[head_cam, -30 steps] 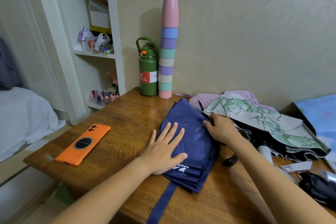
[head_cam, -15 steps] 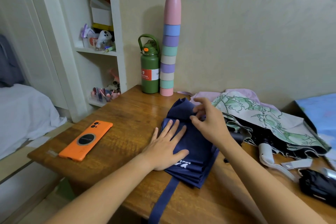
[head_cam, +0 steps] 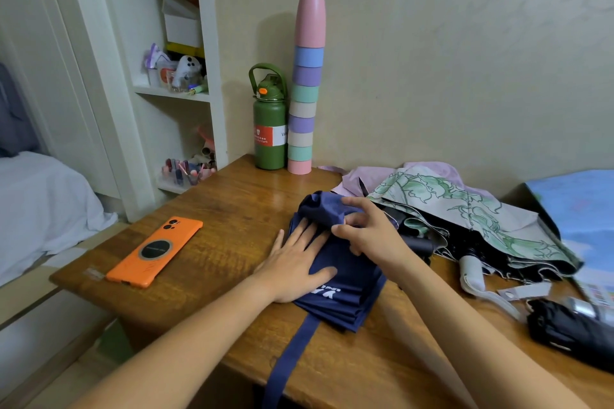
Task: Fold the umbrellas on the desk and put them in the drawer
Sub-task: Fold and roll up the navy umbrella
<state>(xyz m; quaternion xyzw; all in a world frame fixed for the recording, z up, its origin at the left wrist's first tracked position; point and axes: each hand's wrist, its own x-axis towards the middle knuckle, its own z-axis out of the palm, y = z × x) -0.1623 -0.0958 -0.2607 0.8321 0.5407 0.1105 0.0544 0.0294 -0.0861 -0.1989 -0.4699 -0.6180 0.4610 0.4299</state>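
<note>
A navy blue umbrella (head_cam: 345, 289) lies flattened on the wooden desk (head_cam: 232, 209), its strap hanging over the front edge. My left hand (head_cam: 295, 262) presses flat on its canopy with straight fingers. My right hand (head_cam: 368, 229) pinches the far end of the blue fabric and rolls it back toward me. Behind it lies a loosely collapsed umbrella with a green leaf print (head_cam: 465, 209), white handle toward me. A black folded umbrella (head_cam: 571, 332) rests at the right edge. No drawer is visible.
An orange phone (head_cam: 156, 250) lies on the desk's left part. A green bottle (head_cam: 269, 123) and a tall stack of pastel cups (head_cam: 305, 86) stand at the back by the wall. White shelves (head_cam: 172, 93) are left, a blue bag (head_cam: 578, 209) right.
My right hand moved from the blue umbrella's right edge to its far end and folded the fabric back toward me. The left hand stayed pressed on the canopy.
</note>
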